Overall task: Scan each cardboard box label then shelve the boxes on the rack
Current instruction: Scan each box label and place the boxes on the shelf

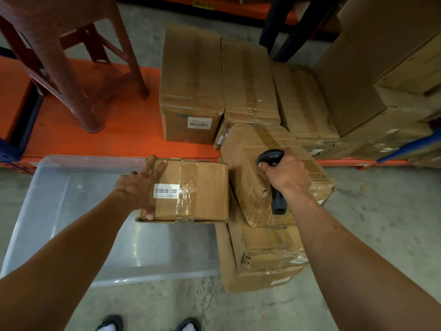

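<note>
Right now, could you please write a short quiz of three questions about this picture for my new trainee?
1. True or false: the right hand holds the black scanner.
2. Which hand grips the box with the barcode label? A left hand B right hand
3. Fill in: the red stool stands on the ____ shelf.

Key: 1 true; 2 A; 3 orange.

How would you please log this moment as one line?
left hand: holds labelled cardboard box | right hand: grips barcode scanner | stage: scanning
</note>
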The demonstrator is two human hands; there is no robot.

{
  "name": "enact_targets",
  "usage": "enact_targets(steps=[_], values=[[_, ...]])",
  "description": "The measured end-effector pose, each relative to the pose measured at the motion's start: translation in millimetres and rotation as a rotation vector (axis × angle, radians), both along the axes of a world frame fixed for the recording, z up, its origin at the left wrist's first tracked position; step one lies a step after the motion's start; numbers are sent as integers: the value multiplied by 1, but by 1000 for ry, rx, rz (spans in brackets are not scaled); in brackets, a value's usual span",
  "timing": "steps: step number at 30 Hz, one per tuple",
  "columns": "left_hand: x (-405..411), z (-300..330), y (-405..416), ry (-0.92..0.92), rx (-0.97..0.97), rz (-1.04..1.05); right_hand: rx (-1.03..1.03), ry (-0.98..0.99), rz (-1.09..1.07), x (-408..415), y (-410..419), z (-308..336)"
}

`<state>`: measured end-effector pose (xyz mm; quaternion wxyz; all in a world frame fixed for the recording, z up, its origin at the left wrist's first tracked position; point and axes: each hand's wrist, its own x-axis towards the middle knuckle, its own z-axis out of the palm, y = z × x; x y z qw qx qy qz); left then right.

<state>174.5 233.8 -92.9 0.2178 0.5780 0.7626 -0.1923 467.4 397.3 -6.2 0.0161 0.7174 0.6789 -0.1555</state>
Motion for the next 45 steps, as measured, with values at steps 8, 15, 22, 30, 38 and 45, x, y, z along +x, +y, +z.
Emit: enact_targets(steps=[8, 15, 22, 30, 38, 45], values=[[-1, -4, -4, -15, 25, 7, 23, 33, 24, 4, -7, -6], [-6, -17, -13, -53, 69, 7, 128, 49, 15, 0, -25, -4], [-11, -22, -23, -117, 60, 0, 529, 186, 269, -46, -101, -35], [-18, -60, -53, -270, 228, -53, -15, 555, -119, -84, -115, -107], [35, -80, -54, -844, 665, 929, -217, 628, -411, -64, -125, -142], [46, -104, -89, -1092, 406, 1409, -326, 687, -477, -34, -171, -154]])
